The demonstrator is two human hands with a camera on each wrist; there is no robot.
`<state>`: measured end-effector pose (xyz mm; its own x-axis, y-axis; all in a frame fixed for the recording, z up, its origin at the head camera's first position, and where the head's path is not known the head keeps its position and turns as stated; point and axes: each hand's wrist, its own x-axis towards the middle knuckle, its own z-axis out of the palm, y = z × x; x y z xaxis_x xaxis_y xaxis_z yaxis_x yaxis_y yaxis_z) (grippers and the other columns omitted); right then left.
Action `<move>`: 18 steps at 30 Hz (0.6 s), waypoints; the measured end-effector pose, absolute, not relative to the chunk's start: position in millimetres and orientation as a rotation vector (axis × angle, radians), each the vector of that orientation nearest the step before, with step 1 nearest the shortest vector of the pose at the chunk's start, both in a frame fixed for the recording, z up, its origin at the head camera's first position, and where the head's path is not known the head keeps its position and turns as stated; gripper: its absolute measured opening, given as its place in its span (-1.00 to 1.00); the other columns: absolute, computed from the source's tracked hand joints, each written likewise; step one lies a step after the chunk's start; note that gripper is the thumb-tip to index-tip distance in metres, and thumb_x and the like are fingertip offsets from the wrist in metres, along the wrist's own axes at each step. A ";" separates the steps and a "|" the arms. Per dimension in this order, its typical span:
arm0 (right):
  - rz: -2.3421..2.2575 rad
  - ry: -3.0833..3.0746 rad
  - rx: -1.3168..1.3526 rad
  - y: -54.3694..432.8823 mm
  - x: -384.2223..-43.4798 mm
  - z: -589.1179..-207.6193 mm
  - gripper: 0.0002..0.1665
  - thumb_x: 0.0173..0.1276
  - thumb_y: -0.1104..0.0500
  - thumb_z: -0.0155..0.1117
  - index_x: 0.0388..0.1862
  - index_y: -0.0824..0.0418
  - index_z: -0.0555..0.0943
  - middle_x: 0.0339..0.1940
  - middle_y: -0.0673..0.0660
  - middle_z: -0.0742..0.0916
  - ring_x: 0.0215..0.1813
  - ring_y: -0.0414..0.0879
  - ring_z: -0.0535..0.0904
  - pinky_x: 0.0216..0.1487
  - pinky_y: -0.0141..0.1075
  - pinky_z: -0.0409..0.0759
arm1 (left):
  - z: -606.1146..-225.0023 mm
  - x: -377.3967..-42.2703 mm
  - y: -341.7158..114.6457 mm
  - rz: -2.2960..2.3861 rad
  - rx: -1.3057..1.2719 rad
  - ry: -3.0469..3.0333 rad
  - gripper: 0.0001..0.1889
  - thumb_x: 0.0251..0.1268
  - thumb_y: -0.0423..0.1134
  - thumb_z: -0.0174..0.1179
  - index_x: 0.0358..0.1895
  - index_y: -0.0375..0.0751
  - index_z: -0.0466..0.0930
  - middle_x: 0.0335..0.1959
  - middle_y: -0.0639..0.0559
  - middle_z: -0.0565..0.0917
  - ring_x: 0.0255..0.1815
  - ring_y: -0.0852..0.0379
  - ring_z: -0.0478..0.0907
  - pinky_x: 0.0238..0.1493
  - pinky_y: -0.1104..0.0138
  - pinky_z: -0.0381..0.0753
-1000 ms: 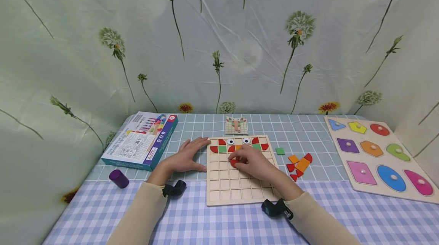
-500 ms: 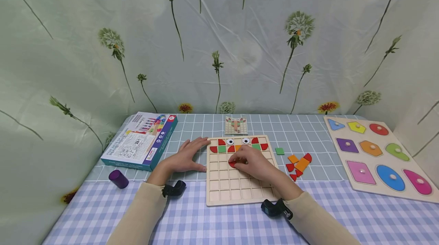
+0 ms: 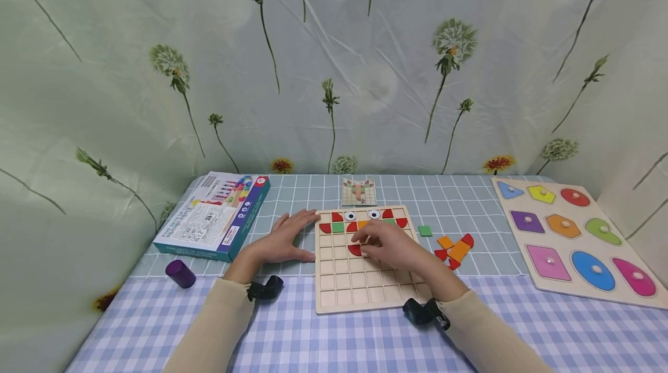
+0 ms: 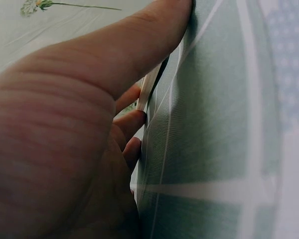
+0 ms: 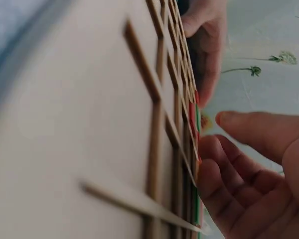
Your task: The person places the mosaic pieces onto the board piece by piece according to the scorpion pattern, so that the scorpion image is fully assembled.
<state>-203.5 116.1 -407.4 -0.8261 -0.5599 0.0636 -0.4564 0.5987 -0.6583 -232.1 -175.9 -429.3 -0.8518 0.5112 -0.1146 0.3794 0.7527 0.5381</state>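
Observation:
A wooden grid board [image 3: 334, 283] lies on the table, with red quarter-circle, green square, orange and eye tiles along its far rows. A red quarter-circle tile [image 3: 354, 250] lies lower on the grid, left of my right hand [image 3: 388, 247]. That hand hovers over the board, its thumb and bent fingers apart; in the right wrist view nothing shows between the thumb [image 5: 254, 127] and the fingers. My left hand [image 3: 284, 241] rests at the board's left edge, fingers extended and touching its side; the left wrist view shows its thumb [image 4: 124, 45] stretched over the cloth.
A small pattern card [image 3: 359, 192] stands behind the board. Loose orange and red tiles [image 3: 459, 250] and a green square [image 3: 425, 231] lie to the right. Further right is a knobbed shape puzzle [image 3: 563, 245]. A box [image 3: 209, 216] and purple cylinder [image 3: 180, 273] are at left.
My right hand has let go of the red quarter-circle tile, which now lies on the grid, and has shifted slightly right. The left hand stays at the board's edge.

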 end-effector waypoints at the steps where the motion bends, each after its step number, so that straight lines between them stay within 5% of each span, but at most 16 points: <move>1: -1.033 2.665 -0.857 117.3 -203.6 -405.9 -0.78 0.36 0.25 0.34 -0.03 0.08 0.71 -0.13 -0.01 0.72 -0.16 -0.20 0.61 -0.13 -0.39 0.62 | -429.4 -231.9 -176.1 0.751 0.697 2.697 -0.01 0.08 0.14 0.45 0.57 0.00 0.15 0.64 -0.05 0.10 0.69 -0.15 -0.14 0.61 -0.21 -0.33; 11: -1.049 2.648 -0.918 139.8 -209.8 -389.9 -0.74 0.40 0.26 0.29 0.05 0.19 0.68 -0.09 0.12 0.75 -0.19 -0.17 0.62 -0.22 -0.39 0.61 | -430.3 -230.4 -178.0 0.747 0.696 2.693 -0.01 0.10 0.16 0.42 0.58 0.01 0.13 0.65 -0.04 0.08 0.69 -0.14 -0.15 0.61 -0.22 -0.34; 18: -1.030 2.749 -0.726 164.5 -220.1 -380.0 -0.71 0.40 0.26 0.28 0.08 0.18 0.69 -0.03 0.15 0.75 -0.15 -0.11 0.59 -0.10 -0.27 0.58 | -428.4 -230.8 -177.3 0.742 0.707 2.679 -0.05 0.16 0.18 0.35 0.59 0.03 0.11 0.66 -0.02 0.06 0.69 -0.14 -0.17 0.61 -0.21 -0.36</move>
<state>-220.1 164.5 -380.0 -0.8781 -0.4751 0.0566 -0.3953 0.6537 -0.6453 -230.8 -177.3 -428.4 -0.8437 0.5217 -0.1266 0.3822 0.7493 0.5409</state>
